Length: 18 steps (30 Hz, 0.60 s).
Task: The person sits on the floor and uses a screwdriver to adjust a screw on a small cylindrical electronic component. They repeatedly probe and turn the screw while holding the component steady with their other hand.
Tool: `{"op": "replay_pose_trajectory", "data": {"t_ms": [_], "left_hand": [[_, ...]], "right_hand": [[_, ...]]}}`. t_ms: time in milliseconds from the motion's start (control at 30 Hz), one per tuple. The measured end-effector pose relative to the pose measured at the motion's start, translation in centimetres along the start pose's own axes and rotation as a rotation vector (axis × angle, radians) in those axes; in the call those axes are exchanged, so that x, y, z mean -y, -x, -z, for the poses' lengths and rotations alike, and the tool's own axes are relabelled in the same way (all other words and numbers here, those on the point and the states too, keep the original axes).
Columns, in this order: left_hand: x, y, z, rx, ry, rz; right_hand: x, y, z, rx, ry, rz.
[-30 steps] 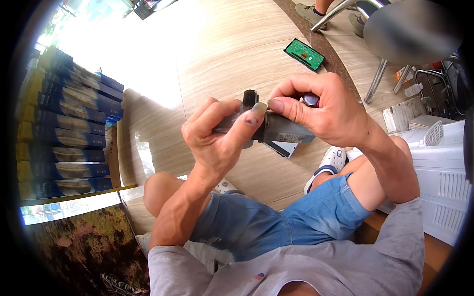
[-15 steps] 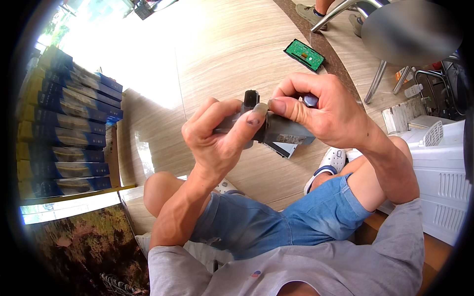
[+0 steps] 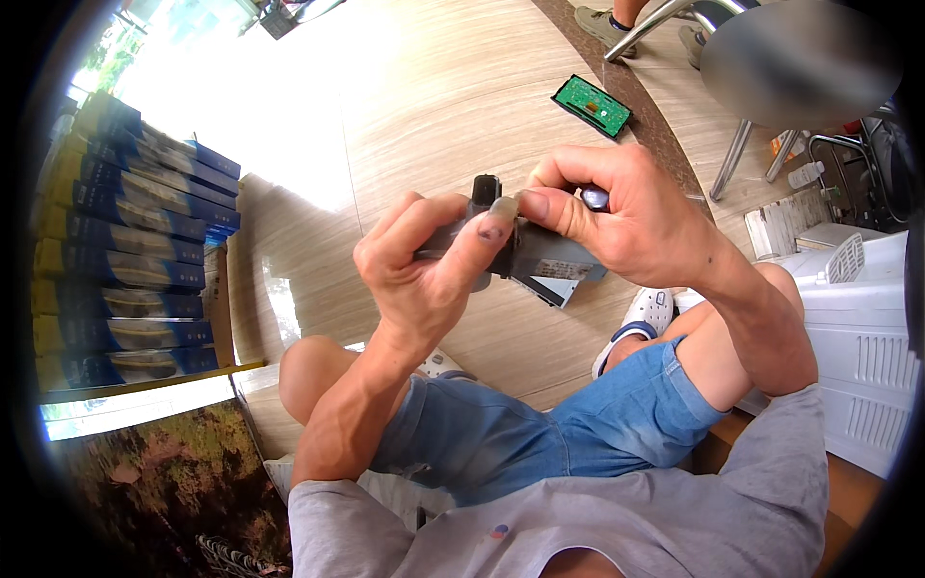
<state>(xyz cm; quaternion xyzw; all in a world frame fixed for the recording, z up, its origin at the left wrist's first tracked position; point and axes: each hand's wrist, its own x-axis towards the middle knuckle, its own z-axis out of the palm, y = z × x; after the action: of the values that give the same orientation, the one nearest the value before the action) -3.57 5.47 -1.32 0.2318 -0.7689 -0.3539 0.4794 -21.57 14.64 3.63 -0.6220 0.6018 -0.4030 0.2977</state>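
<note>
Head view: the device (image 3: 557, 252), a gray unit, is held up over the floor (image 3: 405, 144), between the person's 2 hands. The left hand (image 3: 416, 252) has a firm grip on the device's left part, its thumb laid across the top. A black block (image 3: 486, 189) stands upright there. The right hand (image 3: 631, 214) has its grip curled round a dark knob-ended tool (image 3: 595, 198), its thumb at the device's upper edge; the tool's tip is hidden. A pale panel (image 3: 547, 290) shows just below the device; whether they touch, I cannot tell. Beyond the device, to its right, a green board (image 3: 592, 106) lies on the floor. Well left of the device are stacked boxes (image 3: 145, 255); well right, a white case (image 3: 853, 323).
</note>
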Motion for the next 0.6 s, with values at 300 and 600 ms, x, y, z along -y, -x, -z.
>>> {"op": "replay_pose_trajectory", "data": {"t_ms": [300,600], "left_hand": [[0.2,0.0,-0.4,-0.014,0.036,0.019],[0.2,0.3,-0.4,0.001,0.057,0.011]], "right_hand": [[-0.3,-0.1,0.1,-0.01,-0.031,0.012],[-0.2,0.2,1.0,0.109,-0.138,0.015]]}}
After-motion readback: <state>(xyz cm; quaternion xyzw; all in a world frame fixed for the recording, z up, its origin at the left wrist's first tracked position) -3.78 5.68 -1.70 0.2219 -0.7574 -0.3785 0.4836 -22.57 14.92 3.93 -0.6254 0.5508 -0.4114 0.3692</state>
